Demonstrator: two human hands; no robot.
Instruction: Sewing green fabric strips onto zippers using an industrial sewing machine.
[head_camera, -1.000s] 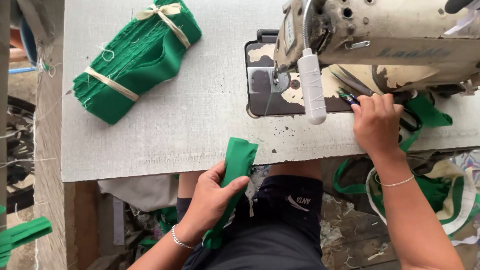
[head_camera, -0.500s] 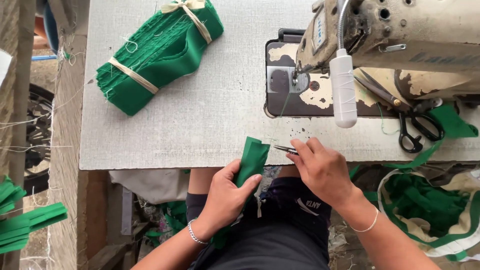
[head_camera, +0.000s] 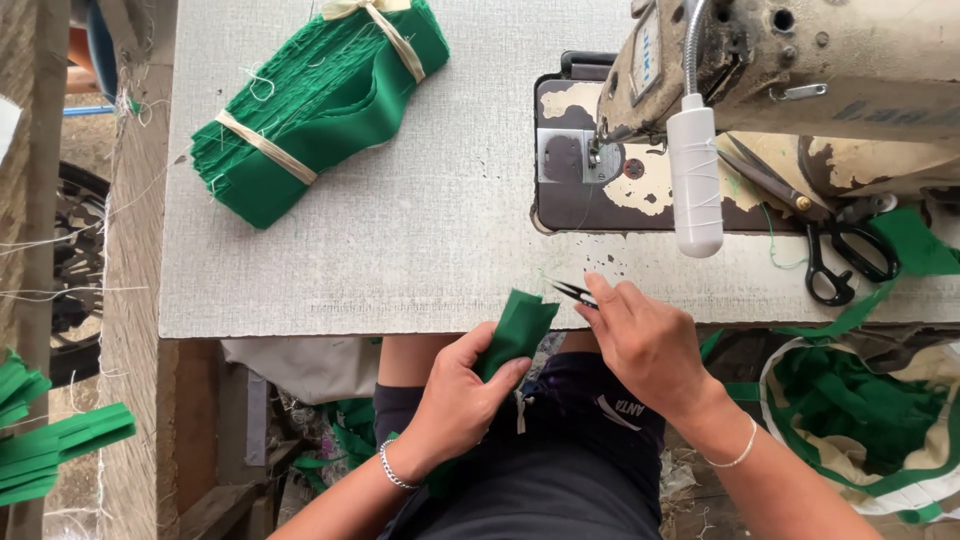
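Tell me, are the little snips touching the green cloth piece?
Apart. The head view shows table surface between the snips' tips and the green cloth piece held by the left hand.

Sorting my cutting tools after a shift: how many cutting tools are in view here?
2. Small thread snips are in the right hand, beside the green fabric piece held by the left hand. Black-handled scissors lie on the table by the sewing machine. Others may be hidden.

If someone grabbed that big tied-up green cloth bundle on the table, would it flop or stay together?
The green cloth bundle would probably stay together, since two pale ties bind the stacked pieces. It looks soft, so it may sag a little at the ends. Lying flat on the table, it seems unlikely to roll, and it isn't fragile.
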